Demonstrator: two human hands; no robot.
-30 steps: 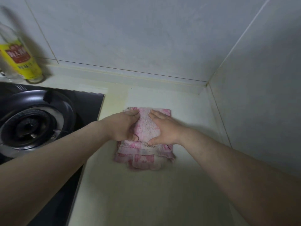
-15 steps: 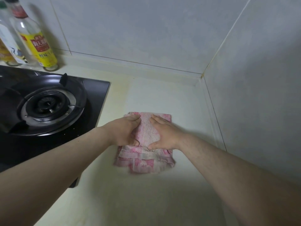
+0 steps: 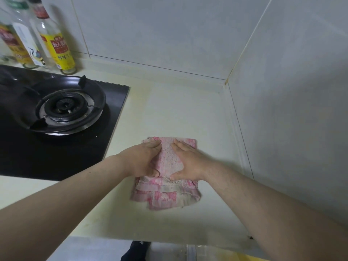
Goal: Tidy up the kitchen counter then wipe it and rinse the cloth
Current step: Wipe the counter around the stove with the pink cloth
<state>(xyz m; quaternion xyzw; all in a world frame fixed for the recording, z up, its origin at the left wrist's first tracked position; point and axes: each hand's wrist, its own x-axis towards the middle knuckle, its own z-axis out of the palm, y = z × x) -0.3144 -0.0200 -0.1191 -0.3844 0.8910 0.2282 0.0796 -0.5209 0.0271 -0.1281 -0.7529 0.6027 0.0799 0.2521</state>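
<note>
A folded pink and white cloth (image 3: 168, 193) lies flat on the pale yellow counter (image 3: 180, 110), right of the stove. My left hand (image 3: 143, 160) presses down on the cloth's left half with straight fingers. My right hand (image 3: 189, 162) presses on its right half the same way, thumbs pointing toward each other. A strip of cloth shows between the two hands, and the near edge of the cloth sticks out below them.
A black gas stove (image 3: 62, 112) with a round burner fills the left side. Three bottles (image 3: 56, 44) stand against the tiled back wall behind it. A tiled side wall (image 3: 291, 110) closes the counter on the right. The counter's front edge (image 3: 150, 239) runs below my arms.
Both hands have drawn the cloth toward me, away from the back wall. More of the stove and the bottles has come into view on the left.
</note>
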